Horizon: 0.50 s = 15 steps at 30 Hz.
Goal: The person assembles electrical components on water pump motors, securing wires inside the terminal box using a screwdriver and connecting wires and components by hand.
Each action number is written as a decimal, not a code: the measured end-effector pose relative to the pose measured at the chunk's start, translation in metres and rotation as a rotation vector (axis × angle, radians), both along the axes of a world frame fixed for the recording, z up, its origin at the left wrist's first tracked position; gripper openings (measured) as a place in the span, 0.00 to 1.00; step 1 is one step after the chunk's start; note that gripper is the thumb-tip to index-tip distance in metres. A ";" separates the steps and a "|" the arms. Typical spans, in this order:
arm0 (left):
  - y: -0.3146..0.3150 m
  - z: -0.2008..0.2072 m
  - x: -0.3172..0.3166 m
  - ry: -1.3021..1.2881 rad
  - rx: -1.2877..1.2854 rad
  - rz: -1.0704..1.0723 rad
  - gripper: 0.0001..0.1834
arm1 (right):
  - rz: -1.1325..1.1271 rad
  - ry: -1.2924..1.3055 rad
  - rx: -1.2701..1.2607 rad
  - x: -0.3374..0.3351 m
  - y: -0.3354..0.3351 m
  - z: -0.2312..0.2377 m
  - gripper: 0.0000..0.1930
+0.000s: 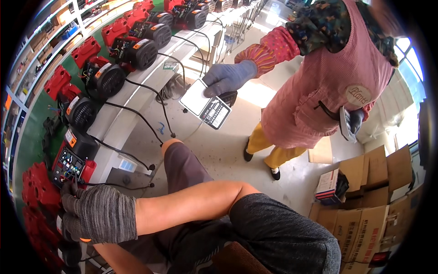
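- Right hand: fingertips hidden, grip can't be told; left hand's out of sight!
- It's at a red-and-black motor unit on the green-topped bench: motor seemingly mounted, wiring uncovered.
- Farther along the bench, similar units sit open too.

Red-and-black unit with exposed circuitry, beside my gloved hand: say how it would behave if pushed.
The unit would likely shift stiffly: its red casing looks rigid. Its circuitry seems fragile, being uncovered. The black cord beside it, reaching past the bench edge, might snag.

Grey knit glove (ribbed), charcoal short sleeve, purplish shorts
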State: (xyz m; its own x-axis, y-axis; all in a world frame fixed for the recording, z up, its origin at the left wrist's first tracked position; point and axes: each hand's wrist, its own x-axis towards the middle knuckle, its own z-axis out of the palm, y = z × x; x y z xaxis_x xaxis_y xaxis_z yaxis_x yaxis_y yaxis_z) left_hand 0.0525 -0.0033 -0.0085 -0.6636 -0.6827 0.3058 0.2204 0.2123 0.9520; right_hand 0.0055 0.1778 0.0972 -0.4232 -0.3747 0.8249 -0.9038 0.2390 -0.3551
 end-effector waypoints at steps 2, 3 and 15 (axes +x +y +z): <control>0.001 -0.001 0.000 -0.004 -0.006 0.000 0.20 | 0.002 0.019 0.008 -0.002 0.002 0.001 0.16; 0.000 -0.002 -0.001 -0.010 -0.004 -0.005 0.20 | 0.020 0.018 -0.005 -0.004 0.004 0.000 0.16; -0.020 -0.033 -0.051 0.097 0.010 0.022 0.16 | 0.276 -0.037 0.237 -0.036 0.051 0.022 0.26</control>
